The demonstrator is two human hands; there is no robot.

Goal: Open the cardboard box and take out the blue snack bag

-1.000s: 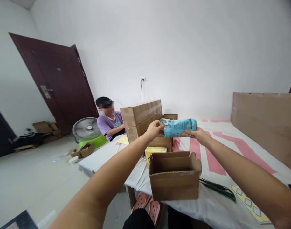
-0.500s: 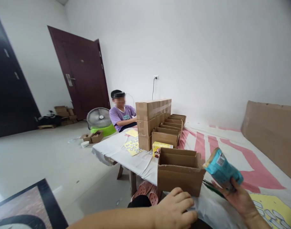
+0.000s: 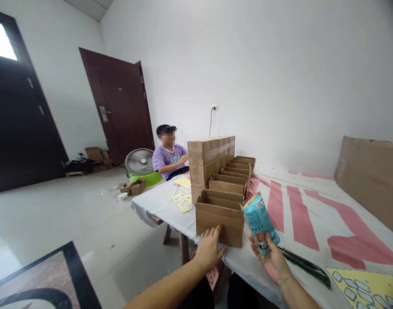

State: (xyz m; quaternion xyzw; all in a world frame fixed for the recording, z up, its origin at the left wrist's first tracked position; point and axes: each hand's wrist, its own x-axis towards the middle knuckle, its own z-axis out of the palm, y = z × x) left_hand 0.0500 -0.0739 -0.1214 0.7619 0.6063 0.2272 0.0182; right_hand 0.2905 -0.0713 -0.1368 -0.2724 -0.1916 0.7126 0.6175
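My left hand [image 3: 210,248] rests its outstretched fingers against the front wall of the nearest open cardboard box [image 3: 218,221], at the table's edge. In my right hand [image 3: 272,262] is a blue snack packet [image 3: 261,219], held upright with a slight tilt just right of that box. The packet's printed back and barcode face me. Behind the nearest box, more open cardboard boxes [image 3: 236,176] run in a row toward the wall. A long dark-green object [image 3: 307,267] lies on the table right of my right hand; its kind is unclear.
Taped cardboard cartons [image 3: 212,150] are stacked left of the row. Yellow printed sheets [image 3: 183,201] lie on the cloth-covered table [image 3: 293,214]. Across it sits a person in a purple shirt [image 3: 170,159], beside a fan [image 3: 140,162]. A large cardboard piece [image 3: 370,180] stands at right.
My left hand has come up onto the nearest box, which now sits closer to the row and hides the small yellow box. The blue packet has moved left, turned more upright.
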